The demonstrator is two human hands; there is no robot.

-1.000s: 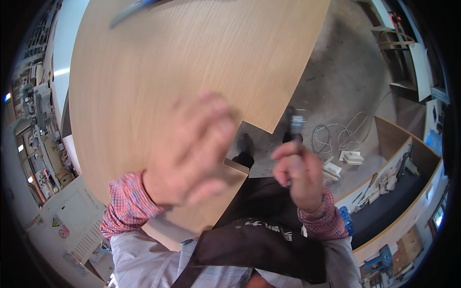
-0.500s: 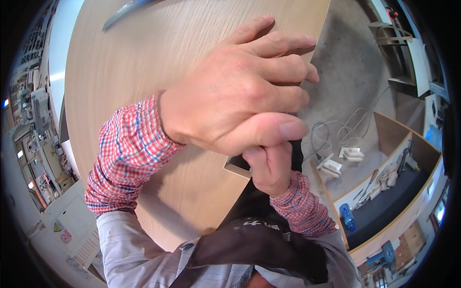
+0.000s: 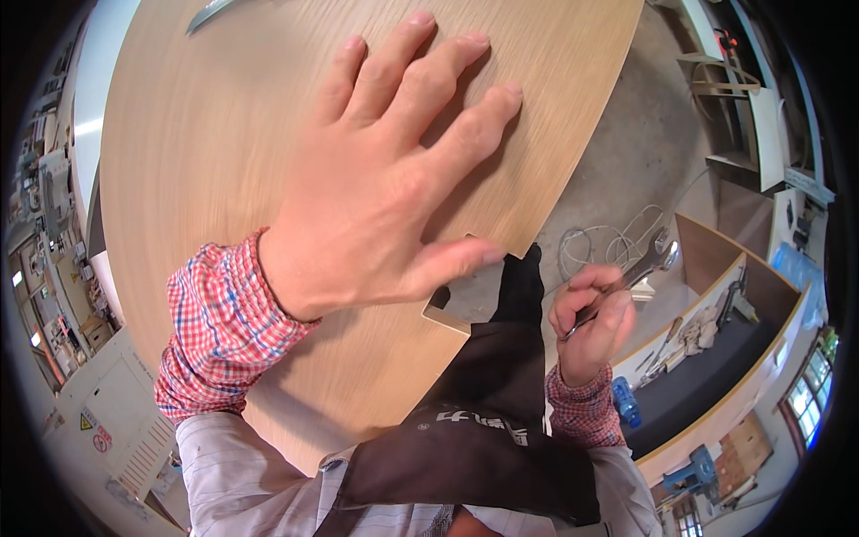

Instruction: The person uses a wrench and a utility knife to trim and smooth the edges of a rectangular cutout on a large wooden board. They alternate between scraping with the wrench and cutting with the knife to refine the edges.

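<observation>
A large light wood-grain board [image 3: 206, 143] lies in front of me, with a rectangular notch cut into its near right edge. My left hand [image 3: 376, 188] is spread over the board with fingers apart and holds nothing; its thumb reaches across the notch. To the right, past the board's edge, my right hand [image 3: 591, 324] is closed around a metal open-ended wrench [image 3: 659, 254]. The wrench's jaw points up and away to the right, and my fingers hide part of its shaft. Near the board's far left lies the tip of a metal blade [image 3: 208, 16], cut off by the picture's rim.
At the right stands an open wooden box [image 3: 667, 461] with a divider, tools and a blue plastic bottle [image 3: 625, 402] inside. A blue power tool [image 3: 691, 474] sits beyond its near side. Pale cable [image 3: 577, 243] loops on the concrete floor. A pale cabinet [image 3: 107, 412] stands at left.
My left hand has moved left and opened out over the board, away from my right hand. The right hand has swung outward to the right, and the wrench in it now shows.
</observation>
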